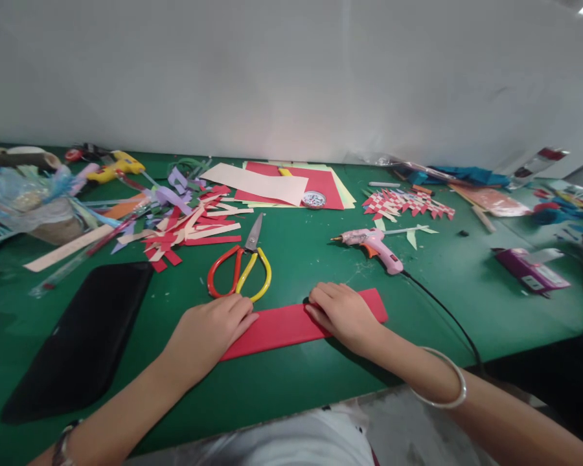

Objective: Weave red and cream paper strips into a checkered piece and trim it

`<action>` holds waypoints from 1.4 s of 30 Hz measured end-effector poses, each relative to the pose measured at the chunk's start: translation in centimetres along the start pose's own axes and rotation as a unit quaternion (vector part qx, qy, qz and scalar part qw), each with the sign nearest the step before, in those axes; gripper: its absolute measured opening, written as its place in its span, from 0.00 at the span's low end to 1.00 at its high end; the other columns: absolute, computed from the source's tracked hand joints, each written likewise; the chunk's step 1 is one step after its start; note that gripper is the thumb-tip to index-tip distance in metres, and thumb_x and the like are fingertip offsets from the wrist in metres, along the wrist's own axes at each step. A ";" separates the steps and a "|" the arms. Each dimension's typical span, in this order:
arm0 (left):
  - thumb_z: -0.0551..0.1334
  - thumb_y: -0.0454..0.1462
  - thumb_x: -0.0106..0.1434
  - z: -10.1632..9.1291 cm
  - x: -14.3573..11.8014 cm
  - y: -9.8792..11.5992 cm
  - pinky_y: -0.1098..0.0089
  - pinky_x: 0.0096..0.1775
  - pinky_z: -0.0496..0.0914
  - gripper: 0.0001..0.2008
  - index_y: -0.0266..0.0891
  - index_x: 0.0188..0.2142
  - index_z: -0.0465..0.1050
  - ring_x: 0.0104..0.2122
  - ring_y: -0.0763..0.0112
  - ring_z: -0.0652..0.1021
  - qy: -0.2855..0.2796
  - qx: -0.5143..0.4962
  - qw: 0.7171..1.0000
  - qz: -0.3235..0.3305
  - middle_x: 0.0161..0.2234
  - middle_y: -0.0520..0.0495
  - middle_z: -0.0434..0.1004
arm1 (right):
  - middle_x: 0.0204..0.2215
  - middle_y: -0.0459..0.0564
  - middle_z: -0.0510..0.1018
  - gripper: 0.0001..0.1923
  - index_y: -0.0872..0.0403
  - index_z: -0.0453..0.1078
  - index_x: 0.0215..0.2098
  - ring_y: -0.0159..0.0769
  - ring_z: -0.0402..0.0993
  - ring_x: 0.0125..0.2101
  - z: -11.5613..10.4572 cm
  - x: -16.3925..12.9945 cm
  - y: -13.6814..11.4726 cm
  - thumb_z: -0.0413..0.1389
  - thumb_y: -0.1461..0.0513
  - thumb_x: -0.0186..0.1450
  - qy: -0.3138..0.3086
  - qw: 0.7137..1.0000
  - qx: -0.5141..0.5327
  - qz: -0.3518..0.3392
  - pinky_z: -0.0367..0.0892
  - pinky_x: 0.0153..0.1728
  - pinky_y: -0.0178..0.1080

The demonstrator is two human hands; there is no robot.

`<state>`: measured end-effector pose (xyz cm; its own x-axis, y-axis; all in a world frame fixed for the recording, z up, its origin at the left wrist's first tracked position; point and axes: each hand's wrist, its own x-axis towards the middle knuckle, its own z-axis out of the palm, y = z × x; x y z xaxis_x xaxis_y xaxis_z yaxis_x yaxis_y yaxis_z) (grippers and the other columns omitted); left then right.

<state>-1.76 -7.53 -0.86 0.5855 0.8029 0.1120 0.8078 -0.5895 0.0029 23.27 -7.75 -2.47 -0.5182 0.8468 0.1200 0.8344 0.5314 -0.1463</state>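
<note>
A folded strip of red paper (282, 329) lies slantwise on the table in front of me. My left hand (215, 330) covers its left end, with fingers bent and pressed together on the paper. Farther right along the strip, my right hand (342, 314) grips it with curled fingers. Something small and dark shows at the right fingertips; what it is I cannot make out. Just beyond my left hand lie scissors (247, 259) with one red and one yellow handle, almost touching the knuckles. A pink glue gun (374, 246) rests past my right hand.
Cut paper strips (194, 223) are heaped at the left, near a yellow glue gun (116, 167). A black pouch-like item (80, 343) lies front left. Red paper sheets (333, 188) lie at the back, woven red-and-white paper (405, 202) beside them. A purple box (532, 270) is at right.
</note>
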 end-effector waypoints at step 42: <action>0.48 0.59 0.61 1.4 -7.1 2.7 0.59 0.61 0.37 0.41 0.41 0.66 0.38 0.59 0.62 0.62 0.010 -0.046 0.993 0.104 0.60 0.47 0.62 | 0.24 0.45 0.71 0.08 0.55 0.65 0.26 0.30 0.64 0.26 0.5 -0.1 0.3 0.49 0.65 0.64 0.034 0.999 0.002 -0.007 0.49 0.28 0.35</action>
<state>-3.59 -14.69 -2.99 0.7364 0.6619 0.1403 0.6597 -0.7484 0.0682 23.46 -7.71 -3.04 -0.5166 0.8352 0.1885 0.8256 0.5442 -0.1487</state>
